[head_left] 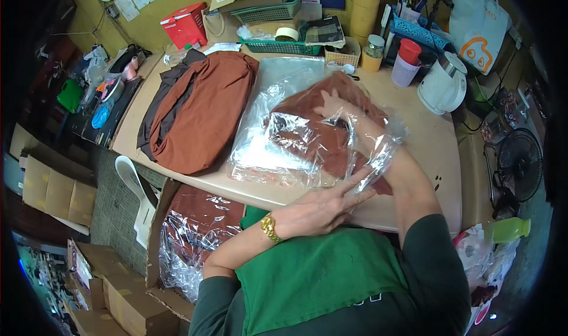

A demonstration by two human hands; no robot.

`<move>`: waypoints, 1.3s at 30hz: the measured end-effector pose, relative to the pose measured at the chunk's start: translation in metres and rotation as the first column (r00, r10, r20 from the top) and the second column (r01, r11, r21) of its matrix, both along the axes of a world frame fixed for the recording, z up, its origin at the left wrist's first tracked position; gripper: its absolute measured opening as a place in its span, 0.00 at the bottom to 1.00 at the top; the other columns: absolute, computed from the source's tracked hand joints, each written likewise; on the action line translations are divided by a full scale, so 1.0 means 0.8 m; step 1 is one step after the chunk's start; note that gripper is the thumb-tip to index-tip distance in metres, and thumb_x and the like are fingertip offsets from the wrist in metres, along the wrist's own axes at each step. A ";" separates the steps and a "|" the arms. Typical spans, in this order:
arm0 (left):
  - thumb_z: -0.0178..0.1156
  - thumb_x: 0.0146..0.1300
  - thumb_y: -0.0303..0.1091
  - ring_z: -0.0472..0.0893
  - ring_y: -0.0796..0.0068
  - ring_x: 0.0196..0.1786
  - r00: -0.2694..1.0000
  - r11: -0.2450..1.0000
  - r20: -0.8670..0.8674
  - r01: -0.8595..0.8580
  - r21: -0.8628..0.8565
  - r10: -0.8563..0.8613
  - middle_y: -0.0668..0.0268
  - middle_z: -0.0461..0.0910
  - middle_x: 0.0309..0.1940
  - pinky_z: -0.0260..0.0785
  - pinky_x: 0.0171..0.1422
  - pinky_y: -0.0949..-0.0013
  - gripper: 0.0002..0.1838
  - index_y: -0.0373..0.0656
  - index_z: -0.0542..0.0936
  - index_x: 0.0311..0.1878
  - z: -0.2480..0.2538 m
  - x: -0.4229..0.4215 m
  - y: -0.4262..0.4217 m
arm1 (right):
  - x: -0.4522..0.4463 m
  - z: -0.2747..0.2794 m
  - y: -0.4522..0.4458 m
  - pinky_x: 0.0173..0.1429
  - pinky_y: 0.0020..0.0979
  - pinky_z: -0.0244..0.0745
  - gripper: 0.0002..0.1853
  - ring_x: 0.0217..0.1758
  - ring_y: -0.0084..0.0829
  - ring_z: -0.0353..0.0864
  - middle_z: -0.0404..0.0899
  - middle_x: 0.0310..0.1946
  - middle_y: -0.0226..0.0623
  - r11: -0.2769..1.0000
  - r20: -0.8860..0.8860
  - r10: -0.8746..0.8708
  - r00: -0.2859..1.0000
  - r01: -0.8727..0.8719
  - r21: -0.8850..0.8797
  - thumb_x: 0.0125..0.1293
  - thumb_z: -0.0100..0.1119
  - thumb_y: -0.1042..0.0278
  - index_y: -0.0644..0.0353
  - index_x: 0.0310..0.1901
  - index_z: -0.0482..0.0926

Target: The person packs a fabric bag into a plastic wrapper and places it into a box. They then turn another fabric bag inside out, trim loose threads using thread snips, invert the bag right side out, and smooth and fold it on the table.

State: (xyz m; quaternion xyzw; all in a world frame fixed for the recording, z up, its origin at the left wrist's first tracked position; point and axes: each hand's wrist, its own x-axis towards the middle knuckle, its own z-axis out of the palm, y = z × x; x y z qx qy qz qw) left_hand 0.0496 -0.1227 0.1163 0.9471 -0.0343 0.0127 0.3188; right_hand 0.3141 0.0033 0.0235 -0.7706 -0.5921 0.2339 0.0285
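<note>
A folded rust-brown cloth piece (328,149) lies on the table inside a clear plastic bag (387,143). My right hand (336,107) reaches in through the bag's mouth, its fingers spread flat on the cloth under the film. At the near side of the mouth, my left hand (325,209), below a gold watch, has its fingers closed on the bag's edge. Left of the bagged cloth, and partly beneath it, is a stack of flat clear plastic bags (257,143). Further left lies a pile of rust-brown cloth (204,111), with dark grey cloth (168,93) along its far-left side.
Below the table's front edge, a cardboard box (155,235) holds plastic-wrapped brown pieces (204,226). Along the back stand green baskets (266,46), a jar (373,53), a red-and-lilac cup (406,63) and a white kettle (442,84). A black fan (519,164) is at right.
</note>
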 end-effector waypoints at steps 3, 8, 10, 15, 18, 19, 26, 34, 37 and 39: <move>0.62 0.61 0.30 0.82 0.54 0.47 0.976 0.991 0.203 -0.057 -0.122 0.081 0.52 0.60 0.73 0.75 0.49 0.57 0.21 0.46 0.80 0.59 -0.014 -0.021 0.012 | -0.011 -0.005 -0.039 0.77 0.61 0.44 0.48 0.80 0.61 0.39 0.32 0.79 0.56 0.983 -0.162 0.159 0.974 -0.142 0.115 0.63 0.55 0.31 0.52 0.76 0.53; 0.66 0.61 0.29 0.76 0.61 0.35 0.880 0.841 0.444 0.108 -0.530 0.167 0.62 0.79 0.35 0.67 0.45 0.62 0.06 0.41 0.85 0.40 0.054 -0.061 0.013 | -0.056 -0.045 -0.104 0.75 0.70 0.39 0.50 0.80 0.60 0.39 0.39 0.78 0.52 0.983 0.068 0.123 0.990 -0.131 0.131 0.60 0.54 0.26 0.52 0.75 0.56; 0.67 0.63 0.32 0.76 0.64 0.30 0.797 0.620 0.595 0.518 -0.589 -0.100 0.63 0.77 0.28 0.68 0.39 0.63 0.08 0.37 0.83 0.36 0.093 -0.055 0.013 | -0.064 -0.057 -0.110 0.74 0.73 0.37 0.51 0.80 0.59 0.39 0.42 0.78 0.50 0.980 0.190 0.040 0.981 -0.075 0.182 0.57 0.54 0.24 0.51 0.75 0.58; 0.63 0.69 0.37 0.71 0.77 0.17 0.555 0.356 0.824 0.751 -0.556 0.116 0.63 0.83 0.25 0.58 0.17 0.78 0.12 0.37 0.86 0.44 0.112 -0.047 -0.072 | -0.057 -0.064 -0.106 0.74 0.72 0.35 0.51 0.81 0.58 0.36 0.39 0.79 0.49 0.982 0.168 0.051 0.984 -0.081 0.173 0.59 0.50 0.23 0.47 0.77 0.52; 0.62 0.69 0.38 0.70 0.82 0.17 0.677 0.151 0.675 0.664 -0.732 0.295 0.64 0.83 0.22 0.54 0.16 0.78 0.13 0.37 0.87 0.39 0.122 -0.046 -0.075 | -0.058 -0.061 -0.105 0.75 0.72 0.31 0.50 0.81 0.57 0.33 0.37 0.79 0.50 0.982 0.126 0.035 0.991 -0.058 0.180 0.60 0.49 0.24 0.45 0.77 0.51; 0.64 0.67 0.44 0.72 0.75 0.21 0.758 0.195 0.648 0.627 -0.754 0.067 0.62 0.79 0.24 0.59 0.22 0.73 0.17 0.36 0.82 0.35 0.127 -0.041 -0.057 | -0.059 -0.058 -0.104 0.75 0.72 0.30 0.50 0.81 0.57 0.32 0.37 0.79 0.50 0.983 0.127 0.025 0.992 -0.047 0.177 0.61 0.49 0.24 0.45 0.77 0.51; 0.72 0.54 0.50 0.76 0.77 0.24 0.982 -0.192 0.190 0.185 -0.964 -0.007 0.62 0.78 0.24 0.63 0.26 0.77 0.27 0.32 0.75 0.25 0.146 -0.048 -0.094 | -0.056 -0.072 -0.097 0.74 0.73 0.31 0.50 0.80 0.61 0.35 0.40 0.78 0.54 0.976 0.144 -0.006 0.990 -0.026 0.218 0.58 0.52 0.23 0.49 0.75 0.56; 0.69 0.58 0.44 0.76 0.77 0.25 0.918 0.090 0.398 0.397 -0.913 -0.012 0.62 0.79 0.27 0.64 0.26 0.76 0.20 0.34 0.78 0.32 0.150 -0.035 -0.075 | -0.058 -0.060 -0.096 0.71 0.78 0.30 0.47 0.80 0.62 0.33 0.41 0.78 0.55 0.982 0.110 -0.003 0.994 -0.017 0.187 0.60 0.53 0.27 0.52 0.73 0.60; 0.67 0.60 0.42 0.76 0.76 0.25 0.873 0.228 0.488 0.473 -0.851 0.011 0.61 0.79 0.28 0.65 0.25 0.76 0.17 0.35 0.79 0.34 0.154 -0.034 -0.074 | -0.058 -0.068 -0.099 0.72 0.76 0.31 0.46 0.81 0.60 0.33 0.42 0.78 0.53 0.962 0.151 -0.028 0.988 -0.014 0.274 0.60 0.54 0.28 0.48 0.74 0.59; 0.67 0.61 0.41 0.76 0.76 0.26 0.836 0.322 0.547 0.511 -0.797 0.028 0.61 0.79 0.29 0.65 0.25 0.75 0.15 0.36 0.79 0.35 0.155 -0.034 -0.071 | -0.058 -0.059 -0.101 0.73 0.75 0.29 0.47 0.81 0.60 0.32 0.42 0.78 0.53 0.968 0.113 -0.029 0.993 -0.001 0.252 0.60 0.54 0.28 0.47 0.75 0.58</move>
